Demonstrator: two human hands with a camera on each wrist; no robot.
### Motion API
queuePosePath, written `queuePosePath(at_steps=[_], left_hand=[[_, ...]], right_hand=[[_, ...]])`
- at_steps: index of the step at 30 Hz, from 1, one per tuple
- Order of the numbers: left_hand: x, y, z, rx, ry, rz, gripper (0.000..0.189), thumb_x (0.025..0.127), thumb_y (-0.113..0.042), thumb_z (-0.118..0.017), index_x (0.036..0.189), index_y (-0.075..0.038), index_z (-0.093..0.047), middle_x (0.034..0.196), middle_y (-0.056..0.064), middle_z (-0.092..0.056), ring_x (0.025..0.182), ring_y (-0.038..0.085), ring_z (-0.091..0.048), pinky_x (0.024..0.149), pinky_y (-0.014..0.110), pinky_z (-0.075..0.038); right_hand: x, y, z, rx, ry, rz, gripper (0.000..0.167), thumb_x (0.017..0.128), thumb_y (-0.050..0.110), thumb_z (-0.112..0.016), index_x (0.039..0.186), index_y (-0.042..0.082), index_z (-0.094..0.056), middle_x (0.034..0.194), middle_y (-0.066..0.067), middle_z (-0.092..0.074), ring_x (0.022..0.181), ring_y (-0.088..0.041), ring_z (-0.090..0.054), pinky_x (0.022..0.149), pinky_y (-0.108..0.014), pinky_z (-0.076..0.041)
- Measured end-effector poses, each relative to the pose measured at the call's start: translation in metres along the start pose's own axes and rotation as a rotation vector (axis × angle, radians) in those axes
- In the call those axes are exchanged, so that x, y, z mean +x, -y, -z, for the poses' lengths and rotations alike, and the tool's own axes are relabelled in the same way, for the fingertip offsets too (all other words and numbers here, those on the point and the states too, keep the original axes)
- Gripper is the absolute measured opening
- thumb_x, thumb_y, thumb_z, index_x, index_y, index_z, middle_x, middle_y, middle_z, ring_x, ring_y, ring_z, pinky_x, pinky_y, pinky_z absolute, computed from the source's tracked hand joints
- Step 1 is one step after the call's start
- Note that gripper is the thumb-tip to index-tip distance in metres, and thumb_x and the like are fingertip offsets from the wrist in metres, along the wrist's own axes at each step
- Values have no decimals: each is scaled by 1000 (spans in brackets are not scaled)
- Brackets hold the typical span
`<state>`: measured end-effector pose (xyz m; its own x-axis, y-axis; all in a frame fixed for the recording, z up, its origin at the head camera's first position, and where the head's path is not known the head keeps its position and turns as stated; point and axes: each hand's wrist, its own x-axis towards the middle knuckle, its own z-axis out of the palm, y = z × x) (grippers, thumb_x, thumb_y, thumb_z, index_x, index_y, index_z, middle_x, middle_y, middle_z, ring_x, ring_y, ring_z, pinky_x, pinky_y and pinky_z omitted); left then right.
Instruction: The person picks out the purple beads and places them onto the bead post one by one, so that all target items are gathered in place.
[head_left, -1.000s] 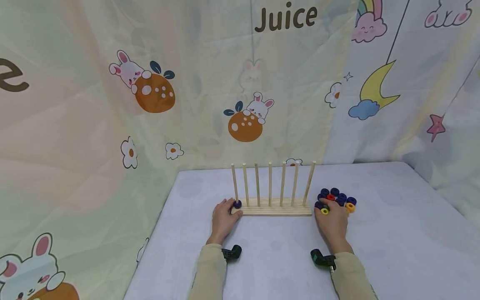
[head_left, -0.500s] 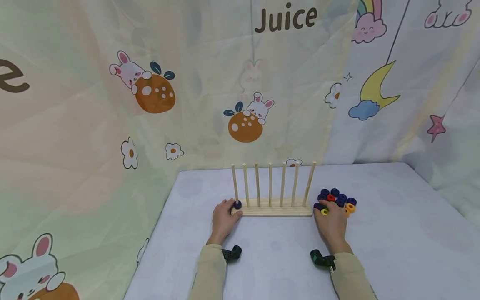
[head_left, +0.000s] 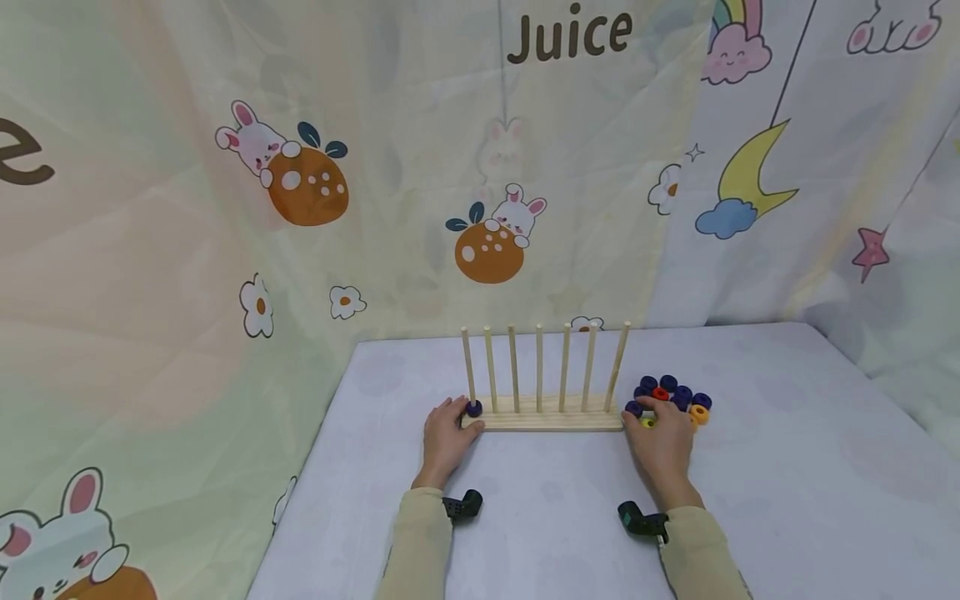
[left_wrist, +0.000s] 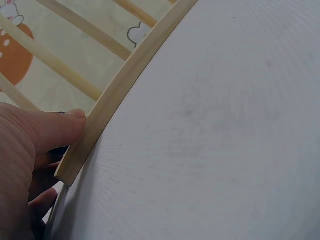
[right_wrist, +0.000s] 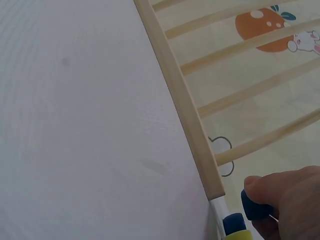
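My left hand (head_left: 446,442) holds the left end of a wooden peg stand (head_left: 543,423); the left wrist view shows the thumb (left_wrist: 55,129) against the front edge of its base. Several upright pegs rise from that base. Around the leftmost peg, low down, sits a dark blue bead (head_left: 474,408). My right hand (head_left: 662,446) pinches another dark blue bead (right_wrist: 254,206) between thumb and fingers, just beyond the stand's right end. Beneath and behind that hand lies a cluster of beads, including a red one (head_left: 660,393) and a yellow one (right_wrist: 238,235).
More dark blue beads (head_left: 682,394) and an orange bead (head_left: 700,414) lie to the right of the stand, on a white-covered table (head_left: 555,517). Behind the table hangs a printed cloth (head_left: 405,208) with rabbits and flowers.
My right hand has shifted slightly left, with a dark blue bead at its fingertips drawn a little away from the cluster. The left hand keeps its place on the stand.
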<state>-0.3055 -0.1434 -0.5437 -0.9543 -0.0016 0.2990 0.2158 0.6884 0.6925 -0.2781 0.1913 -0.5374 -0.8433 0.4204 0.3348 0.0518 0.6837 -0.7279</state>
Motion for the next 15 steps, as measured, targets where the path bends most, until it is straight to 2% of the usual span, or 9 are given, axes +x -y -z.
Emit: queuePosePath(at_steps=[8, 15], left_hand=[[-1, 1, 0, -9, 4, 8, 52, 84, -23, -74, 129, 0, -61, 134, 15, -60, 134, 36, -44, 116, 52, -23], [1, 0, 1, -10, 12, 11, 52, 85, -24, -74, 130, 0, -61, 134, 14, -60, 135, 35, -43, 117, 51, -22]], right_hand=[[-7, 8, -1, 59, -5, 8, 34, 83, 15, -75, 113, 0, -67, 114, -23, -65, 109, -40, -52, 93, -54, -37], [-14, 20, -4, 54, 38, 25, 33, 83, 18, -76, 112, 3, -67, 112, -18, -67, 109, -36, -53, 95, -52, -37]])
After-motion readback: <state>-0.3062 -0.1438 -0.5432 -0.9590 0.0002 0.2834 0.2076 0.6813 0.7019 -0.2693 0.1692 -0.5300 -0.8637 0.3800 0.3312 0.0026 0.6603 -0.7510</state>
